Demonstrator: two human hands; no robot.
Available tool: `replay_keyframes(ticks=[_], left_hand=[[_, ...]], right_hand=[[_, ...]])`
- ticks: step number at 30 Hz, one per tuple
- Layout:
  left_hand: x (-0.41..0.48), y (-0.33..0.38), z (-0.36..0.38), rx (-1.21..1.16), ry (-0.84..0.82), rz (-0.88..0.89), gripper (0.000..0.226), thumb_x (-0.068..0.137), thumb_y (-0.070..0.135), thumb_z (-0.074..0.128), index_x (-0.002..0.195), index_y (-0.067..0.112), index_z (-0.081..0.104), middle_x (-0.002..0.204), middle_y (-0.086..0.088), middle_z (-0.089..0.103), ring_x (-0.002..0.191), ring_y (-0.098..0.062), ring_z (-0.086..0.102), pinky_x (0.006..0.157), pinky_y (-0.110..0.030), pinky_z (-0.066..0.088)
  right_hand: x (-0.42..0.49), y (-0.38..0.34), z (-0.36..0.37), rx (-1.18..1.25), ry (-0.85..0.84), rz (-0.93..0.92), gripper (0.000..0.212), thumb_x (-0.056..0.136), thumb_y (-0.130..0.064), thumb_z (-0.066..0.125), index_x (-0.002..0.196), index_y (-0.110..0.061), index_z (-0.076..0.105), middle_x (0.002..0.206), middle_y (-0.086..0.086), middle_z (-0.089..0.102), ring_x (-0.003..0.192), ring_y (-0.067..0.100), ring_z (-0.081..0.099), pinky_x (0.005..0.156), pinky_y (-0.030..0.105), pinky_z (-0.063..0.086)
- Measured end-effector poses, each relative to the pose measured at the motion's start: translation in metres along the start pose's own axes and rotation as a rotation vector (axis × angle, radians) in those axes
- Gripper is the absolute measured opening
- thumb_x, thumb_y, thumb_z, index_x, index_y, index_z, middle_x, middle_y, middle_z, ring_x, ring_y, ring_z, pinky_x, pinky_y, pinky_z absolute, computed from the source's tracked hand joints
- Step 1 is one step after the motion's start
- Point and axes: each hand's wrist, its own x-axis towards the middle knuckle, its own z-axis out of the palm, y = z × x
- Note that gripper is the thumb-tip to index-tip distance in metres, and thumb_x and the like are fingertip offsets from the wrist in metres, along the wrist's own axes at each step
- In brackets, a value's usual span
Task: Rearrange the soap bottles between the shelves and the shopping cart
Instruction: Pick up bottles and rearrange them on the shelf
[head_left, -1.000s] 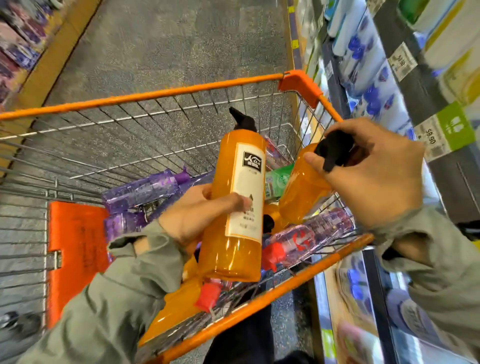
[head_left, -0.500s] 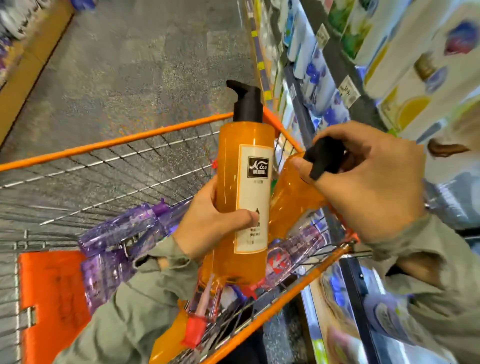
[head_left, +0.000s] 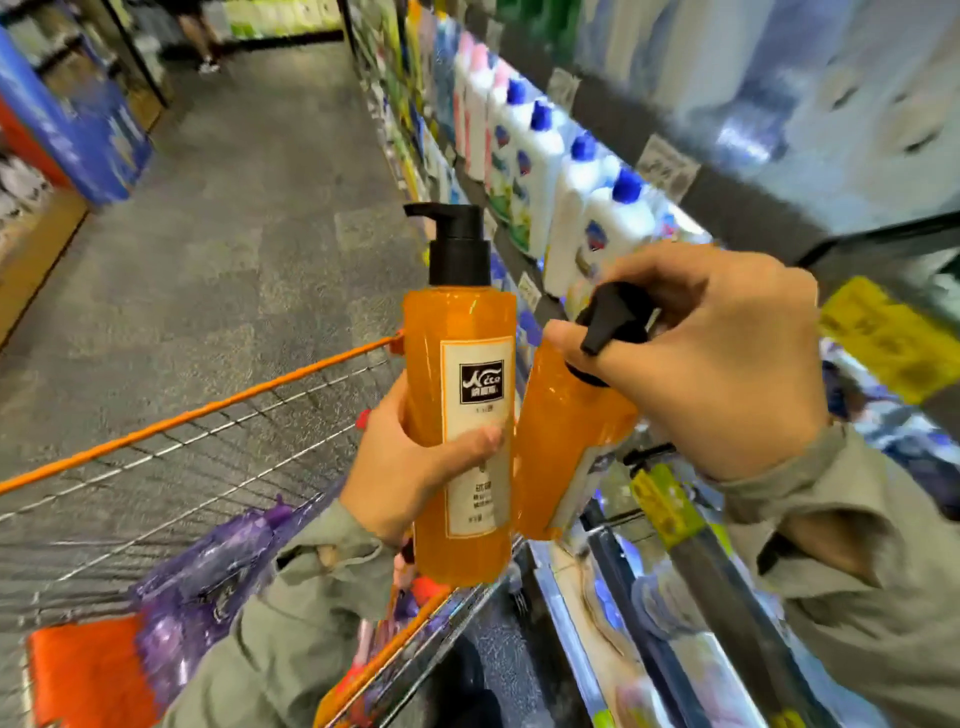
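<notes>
Two orange pump bottles: one upright bottle (head_left: 460, 374) and one tilted bottle (head_left: 566, 452) are held up side by side, almost touching, between the shopping cart (head_left: 208, 413) and the shelves (head_left: 737, 202).
Left hand (head_left: 410, 467): its fingers are wrapped round the lower half of the upright bottle, and the thumb is laid across the white label.
Upright bottle: it is carried vertical over the cart's near right corner, with the black pump head on top and the spout turned left. A black logo patch is seen on the label.
Right hand (head_left: 727, 364): the tilted bottle is gripped from above at the neck. The fingers are curled over the black pump, whose spout sticks out between them.
Tilted bottle: it is hung just right of the upright one, on the shelf side, with the base swung towards the cart's right rim. Its label is turned partly away.
Shopping cart: a wire basket with an orange rim is seen at lower left.
Purple bottles (head_left: 208, 566): these are laid on their sides in the cart, beside the left sleeve (head_left: 291, 623).
Orange flap (head_left: 88, 675): it is seen at the cart's near left corner.
Shelves: the right side of the aisle is lined by them. White bottles with blue caps (head_left: 602, 223) are ranged in a row just beyond the hands, and the upper stock is blurred.
Yellow price tags (head_left: 888, 338): these are fixed to the shelf edges near the right hand, the print unreadable.
Floor (head_left: 234, 234): grey paving is seen beyond the cart.
</notes>
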Motion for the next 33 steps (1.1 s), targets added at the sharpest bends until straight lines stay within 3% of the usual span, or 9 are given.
replay_keyframes(ticks=[2, 8, 15, 17, 20, 23, 26, 33], left_hand=[[-0.011, 0.018, 0.014, 0.021, -0.019, 0.035, 0.066, 0.041, 0.034, 0.076, 0.102, 0.019, 0.057, 0.087, 0.01, 0.074, 0.078, -0.007, 0.07, 0.064, -0.018, 0.053], [-0.04, 0.066, 0.065, 0.022, -0.13, 0.112, 0.064, 0.039, 0.033, 0.076, 0.098, 0.016, 0.057, 0.084, 0.009, 0.074, 0.075, -0.008, 0.07, 0.064, -0.019, 0.054], [-0.045, 0.114, 0.129, -0.03, -0.373, 0.205, 0.067, 0.034, 0.03, 0.08, 0.095, 0.015, 0.056, 0.074, 0.007, 0.074, 0.062, -0.007, 0.069, 0.054, -0.018, 0.053], [-0.044, 0.125, 0.147, -0.044, -0.458, 0.231, 0.082, 0.029, 0.043, 0.091, 0.097, 0.015, 0.058, 0.08, 0.005, 0.075, 0.07, -0.008, 0.071, 0.058, -0.018, 0.053], [-0.041, 0.137, 0.172, -0.075, -0.566, 0.24, 0.088, 0.03, 0.059, 0.088, 0.101, 0.015, 0.058, 0.086, 0.004, 0.075, 0.077, -0.011, 0.071, 0.062, -0.019, 0.054], [-0.036, 0.146, 0.195, -0.089, -0.685, 0.262, 0.089, 0.029, 0.053, 0.09, 0.102, 0.015, 0.057, 0.087, 0.005, 0.075, 0.078, -0.01, 0.072, 0.063, -0.019, 0.054], [-0.029, 0.153, 0.215, -0.066, -0.802, 0.325, 0.068, 0.043, 0.034, 0.081, 0.104, 0.015, 0.056, 0.092, 0.007, 0.074, 0.083, -0.012, 0.071, 0.065, -0.019, 0.054], [-0.021, 0.159, 0.25, -0.123, -1.026, 0.308, 0.066, 0.043, 0.034, 0.076, 0.104, 0.017, 0.056, 0.09, 0.01, 0.074, 0.082, -0.01, 0.071, 0.064, -0.017, 0.054]], right_hand=[[-0.003, -0.011, -0.03, -0.006, 0.025, 0.029, 0.015, 0.062, -0.024, 0.079, 0.073, -0.021, 0.068, 0.062, -0.006, 0.061, 0.063, 0.005, 0.05, 0.059, 0.016, 0.043], [-0.015, -0.041, -0.118, -0.005, 0.089, 0.032, 0.022, 0.061, -0.02, 0.083, 0.068, -0.026, 0.064, 0.06, -0.018, 0.059, 0.054, -0.004, 0.051, 0.052, 0.007, 0.035], [-0.028, -0.064, -0.199, -0.146, 0.242, 0.061, 0.018, 0.056, -0.026, 0.082, 0.065, -0.022, 0.067, 0.056, -0.01, 0.06, 0.056, 0.004, 0.05, 0.05, 0.011, 0.035], [-0.031, -0.07, -0.22, -0.197, 0.277, 0.076, 0.02, 0.056, -0.025, 0.084, 0.065, -0.024, 0.067, 0.058, -0.013, 0.061, 0.058, 0.001, 0.052, 0.052, 0.009, 0.036], [-0.033, -0.079, -0.247, -0.289, 0.319, 0.107, 0.021, 0.057, -0.029, 0.084, 0.068, -0.024, 0.068, 0.061, -0.015, 0.062, 0.062, -0.002, 0.056, 0.056, 0.014, 0.042], [-0.033, -0.085, -0.269, -0.371, 0.374, 0.141, 0.023, 0.058, -0.021, 0.088, 0.067, -0.024, 0.067, 0.06, -0.019, 0.059, 0.06, -0.007, 0.054, 0.056, 0.01, 0.042], [-0.034, -0.093, -0.284, -0.439, 0.44, 0.171, 0.028, 0.056, -0.02, 0.088, 0.066, -0.027, 0.064, 0.058, -0.022, 0.056, 0.057, -0.01, 0.052, 0.053, 0.005, 0.038], [-0.049, -0.107, -0.302, -0.58, 0.601, 0.308, 0.028, 0.055, -0.026, 0.087, 0.066, -0.031, 0.062, 0.06, -0.02, 0.058, 0.055, -0.005, 0.053, 0.054, 0.009, 0.042]])
